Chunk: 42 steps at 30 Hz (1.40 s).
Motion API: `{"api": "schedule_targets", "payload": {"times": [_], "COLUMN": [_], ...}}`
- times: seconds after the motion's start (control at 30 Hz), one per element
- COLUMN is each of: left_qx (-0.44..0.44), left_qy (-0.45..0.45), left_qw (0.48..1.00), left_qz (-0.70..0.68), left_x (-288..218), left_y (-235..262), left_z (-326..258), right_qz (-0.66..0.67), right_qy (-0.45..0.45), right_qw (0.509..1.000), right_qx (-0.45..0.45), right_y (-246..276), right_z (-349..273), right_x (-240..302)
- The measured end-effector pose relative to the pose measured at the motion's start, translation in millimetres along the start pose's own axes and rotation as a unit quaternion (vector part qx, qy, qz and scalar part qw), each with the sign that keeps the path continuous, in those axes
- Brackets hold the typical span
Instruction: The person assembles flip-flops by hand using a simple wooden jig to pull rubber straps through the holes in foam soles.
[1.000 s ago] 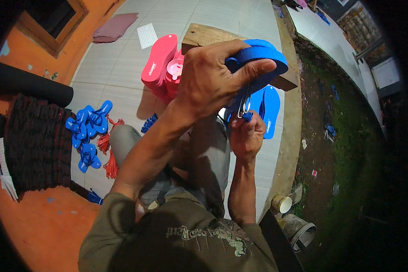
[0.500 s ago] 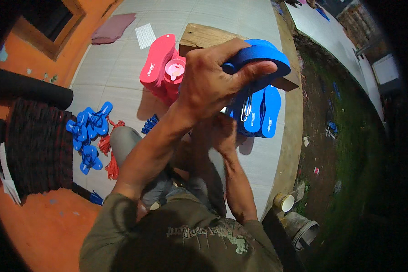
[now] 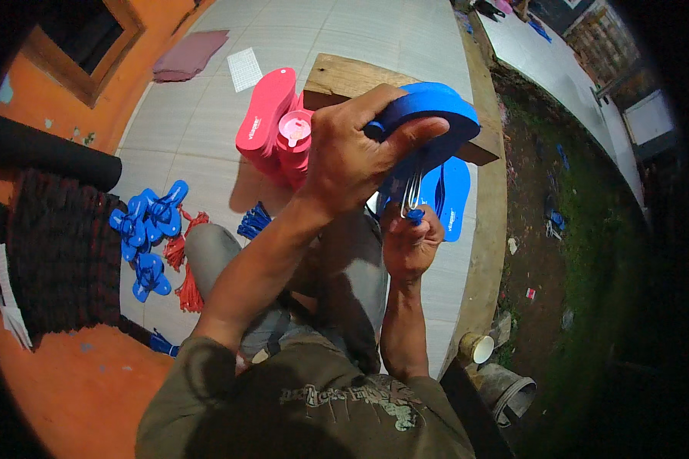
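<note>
Left hand (image 3: 352,149): raised above the knees, palm down, fingers curled over the top of the blue sandal sole (image 3: 432,115), thumb (image 3: 413,131) pressed along its near edge, firm grip. Left forearm runs diagonally from the lower left, elbow bent. Right hand (image 3: 407,243): directly below the sole, closed into a fist, knuckles up, fingertips pinching the lower end of a thin wire loop (image 3: 412,191). Right forearm near vertical, elbow tucked by the torso.

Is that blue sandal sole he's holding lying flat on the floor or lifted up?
Lifted up. The left hand grips the blue sandal sole above the wooden block, while the right hand works beneath it.
</note>
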<state>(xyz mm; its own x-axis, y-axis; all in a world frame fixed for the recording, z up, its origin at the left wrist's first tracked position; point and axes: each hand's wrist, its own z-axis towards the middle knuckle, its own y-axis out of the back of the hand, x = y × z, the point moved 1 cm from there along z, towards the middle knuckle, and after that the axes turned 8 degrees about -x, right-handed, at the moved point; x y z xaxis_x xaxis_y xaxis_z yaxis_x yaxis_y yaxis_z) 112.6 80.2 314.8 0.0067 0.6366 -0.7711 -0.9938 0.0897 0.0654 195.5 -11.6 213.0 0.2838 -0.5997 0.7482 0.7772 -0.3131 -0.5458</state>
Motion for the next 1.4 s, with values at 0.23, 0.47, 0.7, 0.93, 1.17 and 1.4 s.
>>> {"api": "schedule_targets", "payload": {"times": [0.23, 0.47, 0.7, 0.93, 1.17, 1.4], "left_qx": [-0.016, -0.016, -0.005, -0.027, -0.002, 0.079], "left_qy": [-0.002, -0.001, -0.002, -0.008, 0.051, 0.185], "left_qw": [1.0, 1.0, 1.0, 0.999, 0.998, 0.968], "left_qz": [-0.006, -0.013, -0.021, -0.03, -0.034, -0.148], "left_x": [1, 4, 4, 8, 1, 0], "left_y": [-2, -4, -1, -3, 1, 12], "left_z": [-3, -2, -4, -6, -5, -6], "right_qz": [-0.069, -0.109, -0.051, -0.009, 0.055, -0.334], "right_qy": [-0.019, 0.075, 0.036, -0.053, -0.21, -0.09], "right_qw": [0.997, 0.991, 0.998, 0.998, 0.976, 0.936], "right_qx": [0.022, 0.025, 0.032, 0.022, -0.017, -0.061], "right_y": [6, -1, 3, 6, -9, -11], "right_z": [5, 8, 7, -5, 8, 23], "right_x": [3, 4, -3, 0, 28, 63]}}
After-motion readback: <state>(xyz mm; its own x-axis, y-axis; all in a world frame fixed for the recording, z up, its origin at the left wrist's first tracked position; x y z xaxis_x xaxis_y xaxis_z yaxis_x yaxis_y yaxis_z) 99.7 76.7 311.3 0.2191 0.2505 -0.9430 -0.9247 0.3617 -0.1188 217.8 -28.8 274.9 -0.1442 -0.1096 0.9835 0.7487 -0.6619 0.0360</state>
